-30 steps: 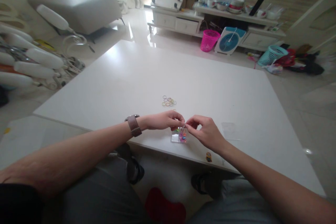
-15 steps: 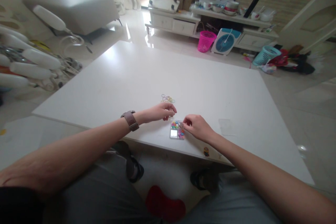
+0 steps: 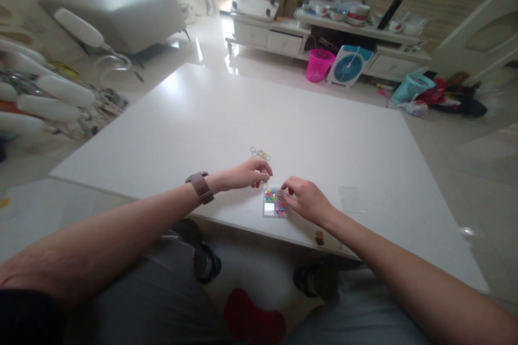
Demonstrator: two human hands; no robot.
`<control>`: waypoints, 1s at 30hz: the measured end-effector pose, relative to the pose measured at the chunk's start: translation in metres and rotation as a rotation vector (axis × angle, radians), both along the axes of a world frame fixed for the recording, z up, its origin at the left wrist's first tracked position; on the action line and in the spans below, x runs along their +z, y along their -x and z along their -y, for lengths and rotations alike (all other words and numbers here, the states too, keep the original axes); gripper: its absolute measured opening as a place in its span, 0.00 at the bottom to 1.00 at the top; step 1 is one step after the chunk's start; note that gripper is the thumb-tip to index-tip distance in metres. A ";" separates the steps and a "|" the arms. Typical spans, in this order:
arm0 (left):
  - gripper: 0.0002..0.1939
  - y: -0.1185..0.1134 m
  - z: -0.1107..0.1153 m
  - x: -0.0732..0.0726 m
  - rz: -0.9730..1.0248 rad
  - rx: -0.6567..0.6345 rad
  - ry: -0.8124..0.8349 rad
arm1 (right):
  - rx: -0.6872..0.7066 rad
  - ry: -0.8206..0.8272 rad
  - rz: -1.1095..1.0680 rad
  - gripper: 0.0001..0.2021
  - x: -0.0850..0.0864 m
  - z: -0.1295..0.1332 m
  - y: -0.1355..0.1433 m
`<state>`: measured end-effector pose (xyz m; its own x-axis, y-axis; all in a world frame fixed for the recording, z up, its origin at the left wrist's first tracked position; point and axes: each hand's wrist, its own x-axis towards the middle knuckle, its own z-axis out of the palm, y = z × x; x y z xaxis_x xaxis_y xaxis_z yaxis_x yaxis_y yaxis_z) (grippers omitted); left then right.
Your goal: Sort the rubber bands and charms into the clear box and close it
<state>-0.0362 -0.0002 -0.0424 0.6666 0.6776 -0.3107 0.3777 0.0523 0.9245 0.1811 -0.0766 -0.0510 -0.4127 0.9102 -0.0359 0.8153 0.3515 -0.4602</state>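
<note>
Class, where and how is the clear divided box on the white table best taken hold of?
Probably pinch the clear divided box by its left and right walls at the near end, coming from the person's side. It lies flat, its straight sides exposed there, while the right grip is at its far right compartment.

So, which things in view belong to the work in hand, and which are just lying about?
Likely in use:
clear plastic compartmented box
small multicoloured pieces inside
thin pastel rings

Lying about:
pink perforated basket
blue-and-white square fan
turquoise perforated basket
</note>
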 end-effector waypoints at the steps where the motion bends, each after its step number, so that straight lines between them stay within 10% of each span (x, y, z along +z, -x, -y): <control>1: 0.10 0.000 0.000 0.000 -0.001 0.001 0.000 | 0.019 -0.006 0.011 0.06 0.001 0.001 0.000; 30: 0.11 0.000 -0.001 -0.006 -0.033 -0.039 -0.045 | -0.172 0.098 -0.157 0.07 0.001 -0.006 0.002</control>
<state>-0.0367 0.0011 -0.0480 0.6825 0.6655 -0.3022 0.4086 -0.0047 0.9127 0.1786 -0.0710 -0.0501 -0.2593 0.9629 -0.0750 0.7752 0.1612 -0.6108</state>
